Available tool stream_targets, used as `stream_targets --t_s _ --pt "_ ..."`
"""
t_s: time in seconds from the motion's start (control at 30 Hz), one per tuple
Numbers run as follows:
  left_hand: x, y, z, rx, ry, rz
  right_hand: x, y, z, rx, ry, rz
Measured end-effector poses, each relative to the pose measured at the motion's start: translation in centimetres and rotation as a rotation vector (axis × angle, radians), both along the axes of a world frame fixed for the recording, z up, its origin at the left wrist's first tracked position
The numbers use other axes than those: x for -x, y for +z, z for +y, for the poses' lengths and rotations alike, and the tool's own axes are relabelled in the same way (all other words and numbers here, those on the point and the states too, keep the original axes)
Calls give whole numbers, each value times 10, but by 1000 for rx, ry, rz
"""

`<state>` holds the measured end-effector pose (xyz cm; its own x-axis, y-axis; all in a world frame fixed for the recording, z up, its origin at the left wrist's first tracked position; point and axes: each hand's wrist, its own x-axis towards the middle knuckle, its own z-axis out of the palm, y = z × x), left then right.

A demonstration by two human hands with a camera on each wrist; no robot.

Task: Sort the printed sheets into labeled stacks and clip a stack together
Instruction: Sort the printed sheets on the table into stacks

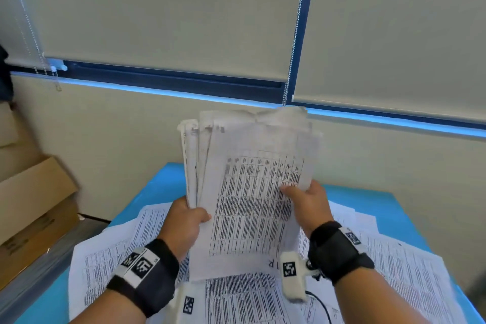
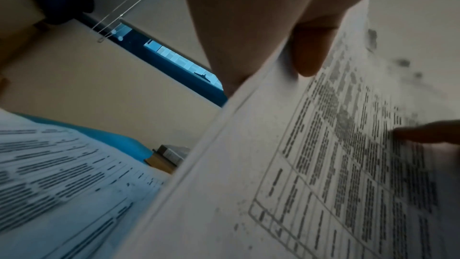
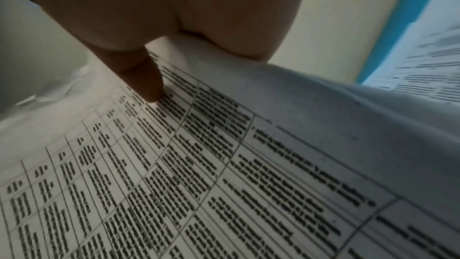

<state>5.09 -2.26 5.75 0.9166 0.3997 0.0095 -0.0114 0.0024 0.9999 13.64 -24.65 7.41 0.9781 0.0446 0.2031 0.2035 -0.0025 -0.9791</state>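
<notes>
Both hands' fingers point(image 1: 202, 214) pinch an upright, ragged sheaf point(image 1: 249, 179) (printed tables facing).

Held sheets point(image 1: 252, 192), centre of frame: white w/ black printed table grid, dense dark text rows; top edges have brownish smudges. Loose sheets point(image 1: 110, 260) at bottom: white, same black line text. Table point(image 1: 157, 184): bright blue. Wrist bands point(image 1: 147, 276), lower left & lower right: black w/ white tags carrying black-and-white square codes. Blinds point(image 1: 168, 13) across top: pale grey-beige. Window frame point(image 1: 184, 81): dark navy, light blue strip under. Boxes point(image 1: 34, 192) at left: tan brown.
</notes>
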Motion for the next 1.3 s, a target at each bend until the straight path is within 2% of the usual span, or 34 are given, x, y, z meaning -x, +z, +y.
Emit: stream_targets --t_s 0.2,0.3,0.43,0.5,0.57,0.63,0.67,0.73,0.8,0.83,0.9,1.0,1.1,1.2,1.3 --pt "-5 -5 2 90 14 -58 2 14 0 18 133 -173" --pt "0 -21 2 58 -44 17 4 0 -2 11 187 -83" --pt "1 -34 3 34 -66 79 3 -20 0 179 109 -5" --pt "-1 -37 7 43 -18 70 0 -22 3 157 22 -2" --pt "-3 -43 16 86 87 38 -2 -19 4 6 -23 12" --pt "-1 -52 25 212 183 36 -4 -13 5 -247 -14 47" --pt "1 -54 26 283 161 47 -4 -11 6 -400 20 76" --pt "3 -57 23 429 -1 81 -3 -9 10 -632 107 130" --pt "3 -52 16 564 -79 59 -1 -15 17 -698 145 185" --pt "3 -45 14 583 -64 23 1 -20 18 -698 151 201" --pt "-1 -31 21 507 -6 -52 0 -29 11 -677 143 228" --pt "-3 -6 44 227 119 -100 -10 -34 -25 -635 104 207" --pt "2 13 61 2 163 -113 -15 -27 -53 -385 139 160" --pt "4 16 63 -63 169 -91 -11 -21 -52 -49 152 90" --pt "6 10 54 -82 191 -125 -7 -18 -44 -12 143 74"
